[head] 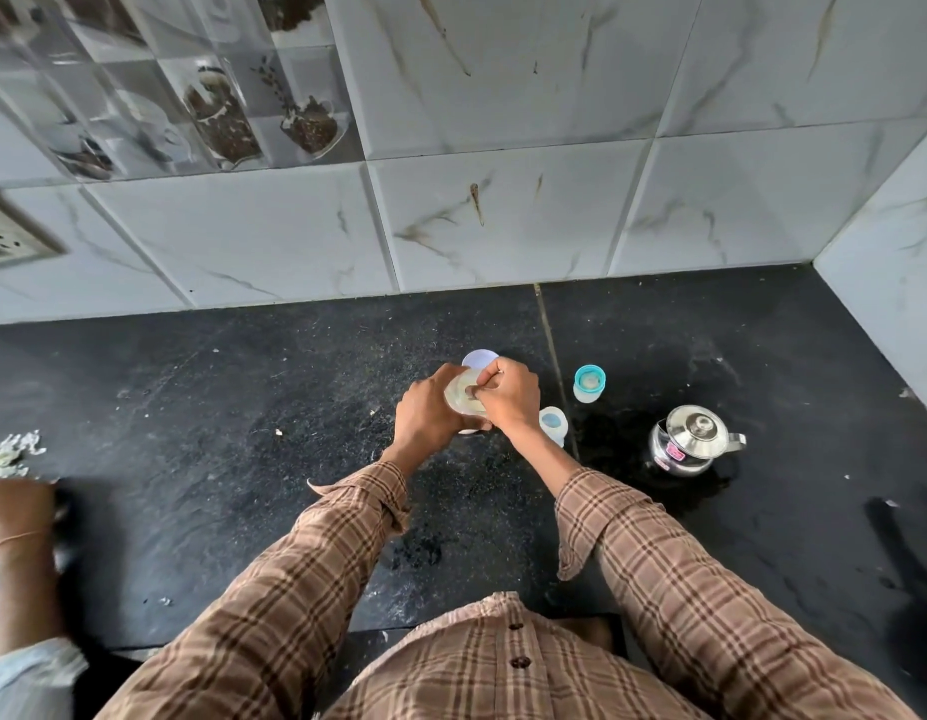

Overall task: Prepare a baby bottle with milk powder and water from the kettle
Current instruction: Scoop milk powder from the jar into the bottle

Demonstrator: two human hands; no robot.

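My left hand grips the side of a small clear container of pale milk powder on the black counter. My right hand reaches into its open top with pinched fingers; what they hold is hidden. A round white lid lies just behind the container. The baby bottle with a teal ring stands upright to the right, uncapped. A clear cap lies by my right wrist. The steel kettle with its lid on stands further right.
The black stone counter meets a tiled wall behind and on the right. Another person's arm is at the left edge beside white scraps. A wall socket is at the far left. Wet patches surround the kettle.
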